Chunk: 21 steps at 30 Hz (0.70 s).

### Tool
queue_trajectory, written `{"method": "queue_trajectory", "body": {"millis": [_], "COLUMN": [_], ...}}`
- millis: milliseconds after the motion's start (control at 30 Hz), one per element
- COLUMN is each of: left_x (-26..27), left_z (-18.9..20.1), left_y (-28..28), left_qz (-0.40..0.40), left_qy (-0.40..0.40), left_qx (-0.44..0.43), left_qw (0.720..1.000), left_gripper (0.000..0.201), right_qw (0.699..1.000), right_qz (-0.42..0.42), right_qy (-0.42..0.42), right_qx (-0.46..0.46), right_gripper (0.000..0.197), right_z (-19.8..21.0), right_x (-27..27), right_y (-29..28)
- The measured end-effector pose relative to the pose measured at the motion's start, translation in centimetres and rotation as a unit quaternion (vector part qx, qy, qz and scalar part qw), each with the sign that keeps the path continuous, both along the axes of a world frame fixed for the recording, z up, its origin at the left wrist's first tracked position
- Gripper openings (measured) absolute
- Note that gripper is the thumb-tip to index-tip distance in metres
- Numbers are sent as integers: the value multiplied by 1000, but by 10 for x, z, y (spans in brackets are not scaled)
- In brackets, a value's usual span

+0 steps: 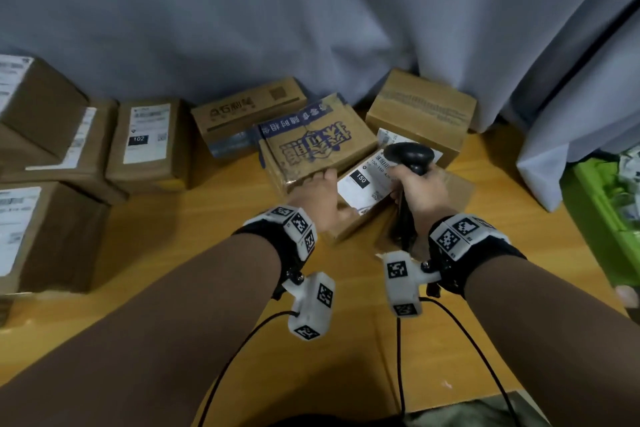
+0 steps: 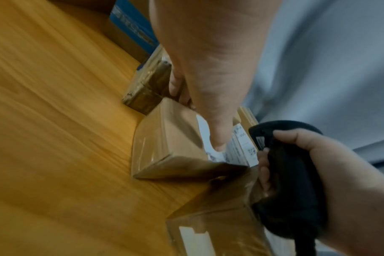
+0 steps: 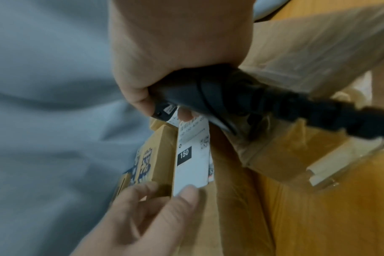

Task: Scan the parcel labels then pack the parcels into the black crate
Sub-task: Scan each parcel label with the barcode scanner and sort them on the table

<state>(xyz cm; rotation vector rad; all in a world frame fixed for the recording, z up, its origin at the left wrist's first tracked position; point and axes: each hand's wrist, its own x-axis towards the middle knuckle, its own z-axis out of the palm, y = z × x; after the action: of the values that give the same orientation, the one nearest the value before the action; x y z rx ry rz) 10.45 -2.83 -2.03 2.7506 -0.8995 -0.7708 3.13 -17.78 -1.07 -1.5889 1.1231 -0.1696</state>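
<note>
A small brown parcel with a white label marked 150 sits tilted on the wooden table. My left hand grips it: the thumb presses on the label and the fingers curl round the far side. My right hand grips a black barcode scanner by its handle, the head held just over the label's far end. In the right wrist view the scanner sits close above the label. No black crate shows in any view.
Brown parcels crowd the back of the table: a stack at the left, one labelled 102, a blue-printed box, a larger box at the back right. Another taped box lies under my right hand. A green crate stands right.
</note>
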Motion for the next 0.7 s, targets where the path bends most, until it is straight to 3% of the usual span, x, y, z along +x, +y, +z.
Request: {"method": "queue_trajectory", "body": {"millis": [67, 167, 400, 533, 633, 700], "left_x": [-6, -8, -1, -2, -4, -5], "left_z": [-4, -8, 6, 18, 23, 31], "left_y": [-5, -5, 17, 45, 66, 80], "left_qz": [-9, -26, -14, 12, 38, 61], "left_qy": [9, 19, 24, 17, 45, 44], "left_qx": [17, 65, 90, 36, -30, -70], "left_qw": [1000, 997, 996, 999, 998, 995], "left_gripper": [93, 111, 91, 84, 97, 100], "right_qw": [999, 997, 988, 988, 983, 983], "right_qz": [-17, -15, -30, -56, -87, -95], "right_qy": [-8, -17, -65, -61, -79, -99], "right_qx": [27, 77, 135, 134, 144, 125], "right_gripper": [42, 23, 13, 27, 50, 54], "right_z": [-7, -7, -5, 0, 4, 12], "right_x": [1, -3, -6, -4, -1, 1], "right_y": [-8, -15, -17, -8, 10, 29]}}
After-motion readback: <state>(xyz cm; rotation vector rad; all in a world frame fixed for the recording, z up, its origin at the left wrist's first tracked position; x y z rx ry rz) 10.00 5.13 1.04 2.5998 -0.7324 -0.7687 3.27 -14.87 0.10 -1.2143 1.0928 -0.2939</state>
